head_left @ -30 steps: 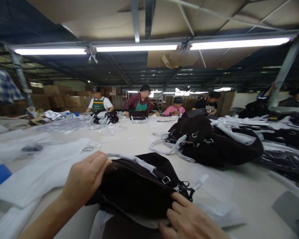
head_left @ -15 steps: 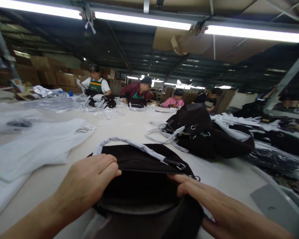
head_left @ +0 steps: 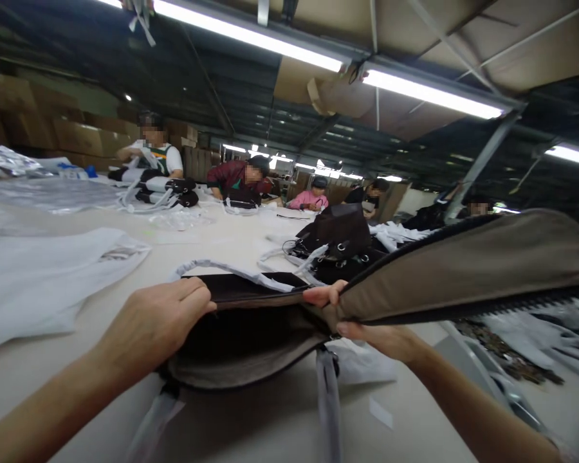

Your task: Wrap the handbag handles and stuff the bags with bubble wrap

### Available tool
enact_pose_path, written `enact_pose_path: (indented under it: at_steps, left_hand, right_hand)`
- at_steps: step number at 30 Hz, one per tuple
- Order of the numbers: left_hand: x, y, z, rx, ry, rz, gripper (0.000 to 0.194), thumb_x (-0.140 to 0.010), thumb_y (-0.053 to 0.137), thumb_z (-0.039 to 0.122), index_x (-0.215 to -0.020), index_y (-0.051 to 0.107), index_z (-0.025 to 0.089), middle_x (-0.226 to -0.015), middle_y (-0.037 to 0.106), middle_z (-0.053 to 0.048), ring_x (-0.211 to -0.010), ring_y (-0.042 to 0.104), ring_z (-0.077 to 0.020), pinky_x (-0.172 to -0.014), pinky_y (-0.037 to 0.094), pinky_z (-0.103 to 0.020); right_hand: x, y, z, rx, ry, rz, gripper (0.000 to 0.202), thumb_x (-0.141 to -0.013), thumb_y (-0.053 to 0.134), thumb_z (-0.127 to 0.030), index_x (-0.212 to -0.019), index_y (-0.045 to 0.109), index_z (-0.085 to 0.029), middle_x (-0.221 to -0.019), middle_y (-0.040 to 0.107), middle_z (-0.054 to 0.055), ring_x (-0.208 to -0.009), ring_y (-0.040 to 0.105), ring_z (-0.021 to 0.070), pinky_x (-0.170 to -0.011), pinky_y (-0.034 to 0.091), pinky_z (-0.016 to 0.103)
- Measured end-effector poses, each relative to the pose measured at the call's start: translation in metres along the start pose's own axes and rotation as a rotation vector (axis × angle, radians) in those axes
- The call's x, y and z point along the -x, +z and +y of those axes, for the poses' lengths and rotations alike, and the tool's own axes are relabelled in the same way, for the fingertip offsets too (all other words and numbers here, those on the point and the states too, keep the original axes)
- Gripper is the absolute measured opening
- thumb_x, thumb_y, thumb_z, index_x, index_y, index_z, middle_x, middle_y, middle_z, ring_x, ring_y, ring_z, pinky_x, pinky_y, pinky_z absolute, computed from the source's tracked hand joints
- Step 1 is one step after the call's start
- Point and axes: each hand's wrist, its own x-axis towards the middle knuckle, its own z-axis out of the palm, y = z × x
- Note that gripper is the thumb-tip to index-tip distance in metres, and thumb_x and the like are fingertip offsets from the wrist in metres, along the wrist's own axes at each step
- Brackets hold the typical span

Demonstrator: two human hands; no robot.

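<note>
A black handbag point(head_left: 251, 379) stands on the white table in front of me, its zipped mouth spread wide and a grey-brown lining showing. My left hand point(head_left: 168, 315) is closed on the bag's far rim at the left. At the right end of the opening, my right hand point(head_left: 357, 315) pinches the bag's edge at the base of the raised flap point(head_left: 473, 263). That flap stretches out to the right, with zipper teeth along its edge. A handle in white wrapping point(head_left: 236, 269) arches behind the bag. Another covered strap point(head_left: 329, 405) hangs at the front.
More black bags point(head_left: 342, 238) with wrapped handles lie beyond mine. White wrapping sheets point(head_left: 53, 276) cover the left side. Several people work across the table point(head_left: 197, 241). Small brown pieces point(head_left: 506, 354) and clear plastic lie at the right.
The flap has swung up and out to the right, exposing its lining. My right hand has shifted to the flap's base. My view has turned right and tilted.
</note>
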Motion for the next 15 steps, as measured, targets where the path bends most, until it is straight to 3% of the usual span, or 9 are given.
enact_pose_path:
  at_steps: [6, 11, 13, 15]
  left_hand:
    - [0.006, 0.008, -0.015, 0.109, -0.103, -0.097, 0.042, -0.102, 0.027, 0.038, -0.075, 0.055, 0.022, -0.073, 0.059, 0.0, -0.064, 0.057, -0.0166, -0.06, 0.036, -0.027]
    - [-0.014, 0.014, -0.05, 0.09, -0.249, -0.18, 0.038, -0.098, 0.03, 0.038, -0.078, 0.058, 0.021, -0.077, 0.061, -0.002, -0.073, 0.06, -0.0207, -0.068, 0.038, -0.029]
    - [-0.019, 0.011, -0.056, 0.112, -0.238, -0.169, 0.038, -0.098, 0.031, 0.038, -0.077, 0.058, 0.021, -0.075, 0.061, -0.002, -0.071, 0.06, -0.0203, -0.067, 0.038, -0.029]
    - [-0.013, 0.004, -0.046, 0.123, -0.169, -0.117, 0.035, -0.098, 0.034, 0.033, -0.075, 0.058, 0.021, -0.072, 0.062, -0.001, -0.067, 0.059, -0.019, -0.064, 0.039, -0.029]
  right_hand:
    - [-0.009, -0.001, 0.005, -0.122, -0.009, -0.035, 0.03, -0.078, 0.07, -0.028, -0.101, 0.053, -0.022, -0.138, 0.057, 0.013, -0.133, 0.049, 0.0287, -0.112, 0.03, 0.052]
    - [-0.044, -0.006, -0.002, -0.231, 0.008, -0.036, 0.034, -0.066, 0.072, -0.013, -0.096, 0.058, -0.019, -0.128, 0.064, 0.01, -0.127, 0.054, 0.0259, -0.112, 0.03, 0.048]
    - [-0.051, -0.01, -0.009, -0.226, -0.014, -0.049, 0.04, -0.063, 0.07, -0.012, -0.101, 0.061, -0.02, -0.127, 0.065, 0.009, -0.126, 0.054, 0.0259, -0.111, 0.033, 0.046]
    - [-0.044, -0.008, -0.013, -0.137, -0.019, -0.073, 0.046, -0.063, 0.069, -0.014, -0.108, 0.064, -0.022, -0.126, 0.065, 0.008, -0.125, 0.055, 0.0266, -0.109, 0.036, 0.045]
